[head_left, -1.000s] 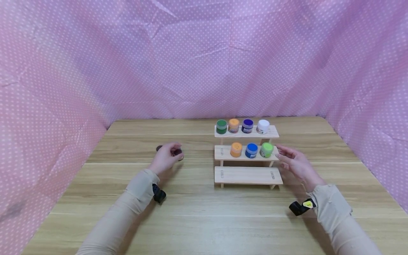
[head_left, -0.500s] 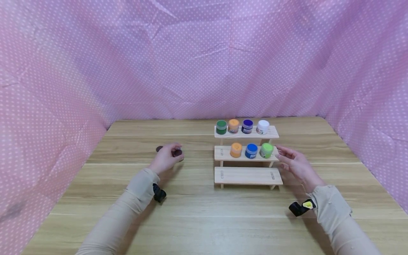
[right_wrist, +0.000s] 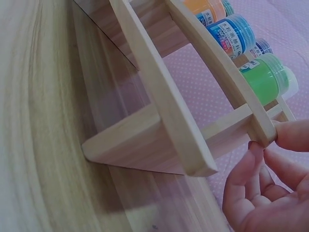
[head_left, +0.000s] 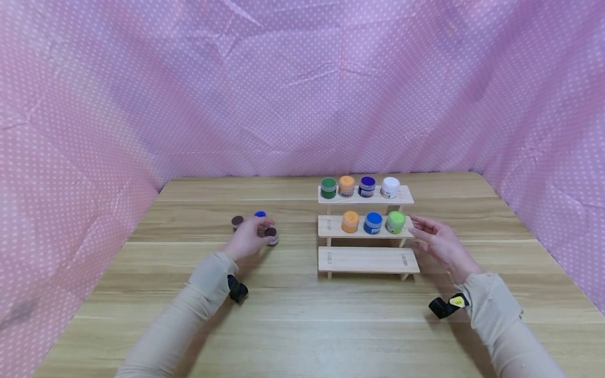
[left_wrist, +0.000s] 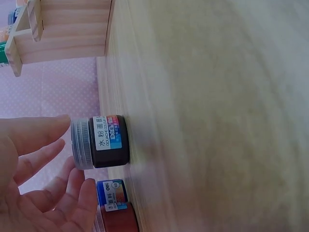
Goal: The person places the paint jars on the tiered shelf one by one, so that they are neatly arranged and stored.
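In the left wrist view, my left hand (left_wrist: 43, 179) has its thumb and fingertips at the clear lid of a dark gouache paint jar (left_wrist: 110, 145), pinching it. The jar's base is at the tabletop. Beside it are a blue jar (left_wrist: 111, 190) and a reddish-brown jar (left_wrist: 120, 220); in the head view the brown jar (head_left: 238, 221) and blue jar (head_left: 260, 213) show partly behind the left hand. My right hand (head_left: 439, 244) pinches the right end of the middle tier of a wooden three-tier stand (head_left: 368, 260), close to a light green jar (right_wrist: 263, 79).
On the middle tier stand an orange jar (head_left: 350, 222), a blue jar (head_left: 373, 223) and the light green one. The top tier bears a dark green jar (head_left: 328, 188), orange, violet and white (head_left: 389, 188) jars. A pink dotted cloth (head_left: 302, 105) hangs behind the table.
The left hand has brought the dark jar slightly right and toward me, and the blue and brown jars behind it show more. The right hand keeps its place at the stand.
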Tool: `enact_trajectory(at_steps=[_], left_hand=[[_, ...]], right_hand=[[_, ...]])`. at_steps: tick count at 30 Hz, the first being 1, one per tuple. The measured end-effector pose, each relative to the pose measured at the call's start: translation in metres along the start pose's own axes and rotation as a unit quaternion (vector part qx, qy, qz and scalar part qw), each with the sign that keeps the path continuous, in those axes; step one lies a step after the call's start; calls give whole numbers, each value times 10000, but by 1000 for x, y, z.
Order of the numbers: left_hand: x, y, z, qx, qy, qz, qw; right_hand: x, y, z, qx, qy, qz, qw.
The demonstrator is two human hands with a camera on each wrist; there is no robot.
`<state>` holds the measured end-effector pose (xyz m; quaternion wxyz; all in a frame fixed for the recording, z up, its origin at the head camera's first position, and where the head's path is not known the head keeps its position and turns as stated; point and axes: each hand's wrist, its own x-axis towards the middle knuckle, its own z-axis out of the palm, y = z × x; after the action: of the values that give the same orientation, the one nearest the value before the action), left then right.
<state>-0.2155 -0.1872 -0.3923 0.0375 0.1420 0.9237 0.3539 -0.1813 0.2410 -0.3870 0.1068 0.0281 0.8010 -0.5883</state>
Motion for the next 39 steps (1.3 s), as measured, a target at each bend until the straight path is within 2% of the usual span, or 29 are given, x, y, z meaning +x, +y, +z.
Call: enact_trajectory(at_steps=[2, 4, 9, 11, 17, 25, 39], left_hand=[[-1, 1, 1, -8, -53, -7, 10000], [-2, 1, 2, -57, -91, -24, 9999], [-5, 4, 5, -114, -130, -16, 9998], [-6, 4, 6, -154, -135, 30, 9998], [-6, 4, 10, -270, -186, 136, 9994], [-9, 5, 14, -344, -257, 89, 9990], [-12, 14, 22, -493, -386, 164, 9979]], right_hand=[[0, -1, 0, -51, 25, 61, 10000], [0, -1, 0, 118, -4, 28, 9999], [-1, 0, -1, 1069, -263, -263, 9936], [-1, 0, -2, 1177, -319, -291, 9921], [0, 0, -3, 899, -302, -198, 9953], [0, 0, -2, 1238, -349, -183, 9915], [-1, 0, -2, 1235, -319, -163, 9917]])
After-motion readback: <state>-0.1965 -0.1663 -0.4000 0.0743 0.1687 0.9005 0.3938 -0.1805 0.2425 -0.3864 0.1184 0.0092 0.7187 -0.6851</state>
